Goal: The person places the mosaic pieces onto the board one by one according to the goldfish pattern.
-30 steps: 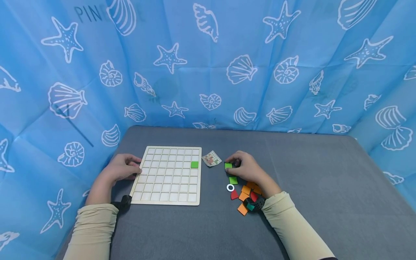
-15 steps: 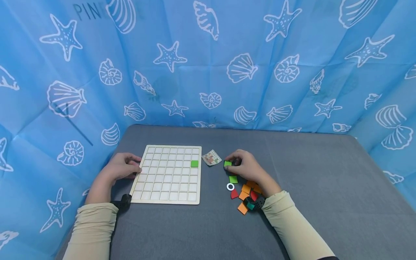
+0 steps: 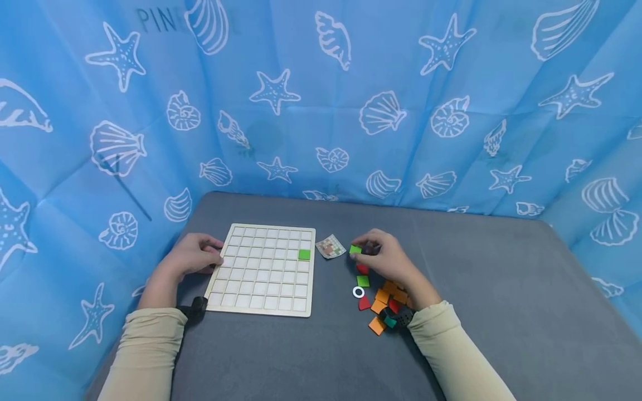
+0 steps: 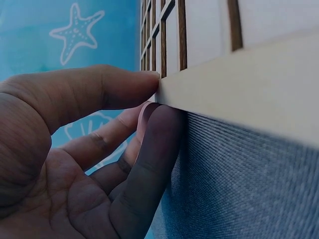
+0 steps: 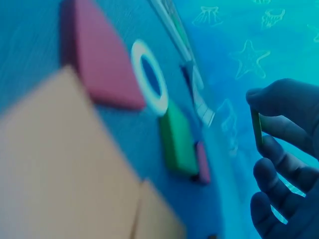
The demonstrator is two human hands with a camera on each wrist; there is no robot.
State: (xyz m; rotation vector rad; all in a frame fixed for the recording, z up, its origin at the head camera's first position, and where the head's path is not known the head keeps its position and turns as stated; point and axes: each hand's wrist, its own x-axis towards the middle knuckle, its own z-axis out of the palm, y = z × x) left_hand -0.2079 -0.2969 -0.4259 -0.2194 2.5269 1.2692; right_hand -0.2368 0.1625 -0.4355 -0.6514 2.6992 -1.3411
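Green tile [image 3: 355,249]: in the tips of the right hand [image 3: 383,256], seen edge-on from the right wrist, and seemingly lifted off the table [image 3: 301,362].
Right-hand grip: thumb and fingertips drawn in to the tile's thickness, a narrow pinch; the lower fingers are bent, with nothing visible in them.
Step in hand: judged to be readying one tile above the loose pieces, not yet laying it in a square.
Next move: probably calls for carrying the tile left, past the card, and lowering it flat and square; a tilted tile could catch on the ridges.
Red piece [image 3: 363,269]: just beside the grip, on the person's side, partly hidden by the hand.
Loose green tile [image 3: 363,281]: near the grip, farther toward the person, with the white ring [image 3: 354,292] just past it.
Picture card [image 3: 331,247]: near, left of the grip; its coloured grid is too small to read.
Orange tiles [image 3: 377,326]: farther toward the person from the grip, heaped.
Placed green tile [image 3: 304,254]: left of the grip beyond the card, by the board's right rim.
Grid board [image 3: 260,277]: well left of the grip, its other squares bare.
Left hand [image 3: 193,255]: farthest left, fingertips pinching the board's left edge from above and below.
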